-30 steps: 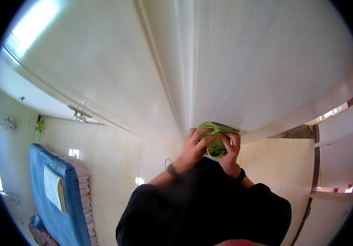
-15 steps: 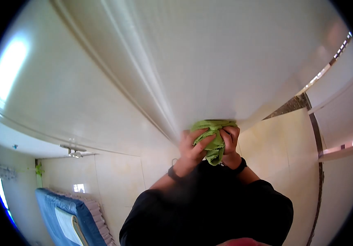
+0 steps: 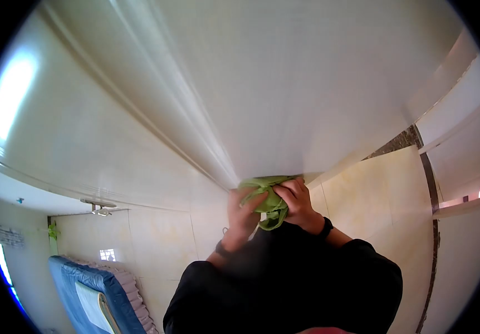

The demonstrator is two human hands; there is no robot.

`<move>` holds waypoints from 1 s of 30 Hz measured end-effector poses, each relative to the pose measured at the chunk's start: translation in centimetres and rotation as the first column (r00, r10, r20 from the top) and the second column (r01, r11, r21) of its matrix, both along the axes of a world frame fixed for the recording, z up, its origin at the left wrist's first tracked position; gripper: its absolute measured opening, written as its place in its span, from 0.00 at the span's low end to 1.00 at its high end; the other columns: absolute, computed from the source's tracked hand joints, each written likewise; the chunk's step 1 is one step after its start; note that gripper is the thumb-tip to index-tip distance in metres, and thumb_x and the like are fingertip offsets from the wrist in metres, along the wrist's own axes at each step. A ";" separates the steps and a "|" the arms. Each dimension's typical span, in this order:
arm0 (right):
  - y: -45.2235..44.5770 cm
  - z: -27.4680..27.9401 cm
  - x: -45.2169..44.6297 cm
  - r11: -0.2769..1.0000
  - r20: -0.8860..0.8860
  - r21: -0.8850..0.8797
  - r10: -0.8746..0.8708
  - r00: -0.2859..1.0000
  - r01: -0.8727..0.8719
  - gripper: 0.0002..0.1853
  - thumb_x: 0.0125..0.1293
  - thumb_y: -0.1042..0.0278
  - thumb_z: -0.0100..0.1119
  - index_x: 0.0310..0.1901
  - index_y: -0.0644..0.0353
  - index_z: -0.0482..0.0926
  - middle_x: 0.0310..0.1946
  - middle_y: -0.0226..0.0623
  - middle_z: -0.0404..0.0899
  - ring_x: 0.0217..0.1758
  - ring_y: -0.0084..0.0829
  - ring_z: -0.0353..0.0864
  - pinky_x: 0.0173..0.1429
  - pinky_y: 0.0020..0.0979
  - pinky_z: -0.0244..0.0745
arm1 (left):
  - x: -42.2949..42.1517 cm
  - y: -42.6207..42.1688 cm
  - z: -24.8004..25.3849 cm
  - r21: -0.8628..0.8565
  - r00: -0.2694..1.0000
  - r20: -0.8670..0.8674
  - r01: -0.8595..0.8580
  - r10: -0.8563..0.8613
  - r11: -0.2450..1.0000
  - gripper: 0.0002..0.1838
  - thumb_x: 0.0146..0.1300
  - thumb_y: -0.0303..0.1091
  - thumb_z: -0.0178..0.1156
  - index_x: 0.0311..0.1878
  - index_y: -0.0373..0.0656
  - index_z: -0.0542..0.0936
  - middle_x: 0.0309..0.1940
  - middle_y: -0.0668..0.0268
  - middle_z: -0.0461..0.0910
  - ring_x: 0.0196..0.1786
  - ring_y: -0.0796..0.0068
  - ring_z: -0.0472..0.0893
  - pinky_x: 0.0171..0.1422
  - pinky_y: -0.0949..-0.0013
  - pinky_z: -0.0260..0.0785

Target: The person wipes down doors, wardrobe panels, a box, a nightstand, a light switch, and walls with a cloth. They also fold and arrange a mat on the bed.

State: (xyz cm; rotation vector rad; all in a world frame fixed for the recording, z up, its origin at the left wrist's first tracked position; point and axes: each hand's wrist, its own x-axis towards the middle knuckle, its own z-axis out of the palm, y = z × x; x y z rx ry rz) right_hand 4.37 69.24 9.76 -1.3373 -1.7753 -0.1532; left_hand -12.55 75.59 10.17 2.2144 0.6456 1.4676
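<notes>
Left hand (image 3: 243,214) blurred, palm hidden

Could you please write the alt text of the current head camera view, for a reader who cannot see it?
Left hand and right hand hold a crumpled green cloth against a large, pale, glossy panel. Beyond are a tiled floor and, at the picture's lower left, blue-covered furniture.

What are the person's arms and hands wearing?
Loose, plain black sleeves, the left sleeve and the right sleeve, which stop short of the wrists. There is a dark band on each wrist: the left band and the right band. The left hand and the right hand have no gloves.
</notes>
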 end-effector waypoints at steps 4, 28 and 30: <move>1.3 3.8 -0.9 0.975 -0.055 0.219 -0.030 0.998 0.041 0.27 0.48 0.59 0.73 0.50 0.60 0.79 0.42 0.38 0.77 0.42 0.42 0.77 0.44 0.38 0.72 | 1.3 0.8 4.8 0.159 0.987 0.150 -0.082 0.058 0.984 0.26 0.36 0.20 0.70 0.45 0.49 0.86 0.48 0.60 0.80 0.45 0.58 0.79 0.44 0.64 0.72; -0.1 -1.0 2.9 0.977 0.061 0.189 -0.111 0.992 0.097 0.28 0.45 0.66 0.76 0.49 0.61 0.75 0.45 0.42 0.73 0.48 0.48 0.73 0.51 0.43 0.71 | 1.8 1.6 2.2 0.151 0.975 -0.093 0.212 -0.200 0.966 0.32 0.41 0.19 0.63 0.55 0.50 0.82 0.52 0.65 0.77 0.43 0.60 0.76 0.40 0.65 0.75; 0.8 1.5 2.4 0.939 0.046 0.316 -0.155 0.987 0.133 0.27 0.47 0.65 0.76 0.49 0.62 0.75 0.46 0.41 0.73 0.47 0.46 0.73 0.52 0.43 0.71 | 2.0 1.8 4.8 0.191 0.981 -0.030 0.194 -0.192 0.962 0.32 0.40 0.19 0.63 0.55 0.50 0.82 0.52 0.65 0.77 0.42 0.60 0.75 0.41 0.66 0.74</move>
